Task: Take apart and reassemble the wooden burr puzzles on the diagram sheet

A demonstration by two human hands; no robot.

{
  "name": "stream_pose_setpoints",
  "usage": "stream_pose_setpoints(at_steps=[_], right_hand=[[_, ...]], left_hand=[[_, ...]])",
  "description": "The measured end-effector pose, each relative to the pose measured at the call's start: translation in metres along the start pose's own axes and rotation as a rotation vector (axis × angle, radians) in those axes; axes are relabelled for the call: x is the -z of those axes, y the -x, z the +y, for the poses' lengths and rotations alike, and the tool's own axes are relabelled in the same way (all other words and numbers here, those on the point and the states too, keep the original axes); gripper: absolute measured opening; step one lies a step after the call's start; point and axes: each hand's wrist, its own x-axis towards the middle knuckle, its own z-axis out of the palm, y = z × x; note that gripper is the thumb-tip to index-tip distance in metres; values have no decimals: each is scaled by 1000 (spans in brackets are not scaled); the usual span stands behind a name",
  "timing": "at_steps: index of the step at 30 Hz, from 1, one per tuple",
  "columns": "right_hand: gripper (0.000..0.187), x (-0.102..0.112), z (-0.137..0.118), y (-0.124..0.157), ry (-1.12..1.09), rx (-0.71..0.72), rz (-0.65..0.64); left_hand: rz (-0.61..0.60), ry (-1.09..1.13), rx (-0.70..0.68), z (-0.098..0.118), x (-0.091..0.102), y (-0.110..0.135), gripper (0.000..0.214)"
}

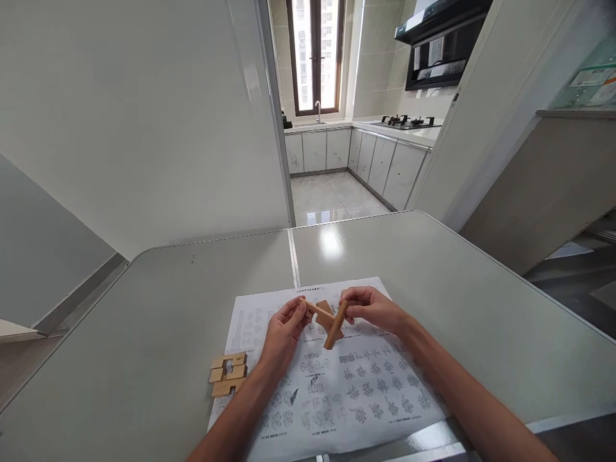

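Above the printed sheet, my left hand [287,326] pinches one end of a slim wooden puzzle piece [316,309]. Another wooden puzzle piece [335,327], tilted, is between the fingertips of my right hand [370,307]. The two pieces meet between my hands, crossing at an angle. A wider wooden part [323,307] shows behind them; whether it is a separate piece I cannot tell. To the left of my left forearm lie several notched wooden pieces [225,389], side by side, partly over the sheet's left edge.
A large white instruction sheet [337,410] with rows of small line drawings lies under my hands. It rests on a grey-green table [158,333] with a seam down its middle. Beyond the table, a doorway leads to a kitchen with white cabinets [315,149] and a gas hob [407,123].
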Motion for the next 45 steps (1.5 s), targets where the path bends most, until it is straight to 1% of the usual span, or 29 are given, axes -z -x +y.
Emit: stream_pose_setpoints(at_steps=[5,11,17,22,29,33,38,41,45], right_hand=[[22,-3,0,1,19,-10,2],[16,-7,-10,2,45,39,8],[15,-9,-17,3,103,85,64],[19,-10,-17,4,135,82,134],[20,-19,-19,4,162,65,101],[18,-14,-15,4,149,97,157],[19,-8,-12,4,149,143,223],[23,-5,-10,4,137,127,252],[29,-3,-9,5,80,85,239]], left_hand=[[-27,6,26,4,0,2,38],[-53,-10,53,9,-2,6,34],[-50,-18,64,10,-3,5,32],[-28,-27,52,9,-3,4,32],[-23,-34,45,8,0,3,30],[-30,-48,46,7,1,3,32],[-48,-155,20,4,-1,5,34],[-25,-214,-9,1,-3,8,37],[-4,-255,-58,-3,-5,9,38]])
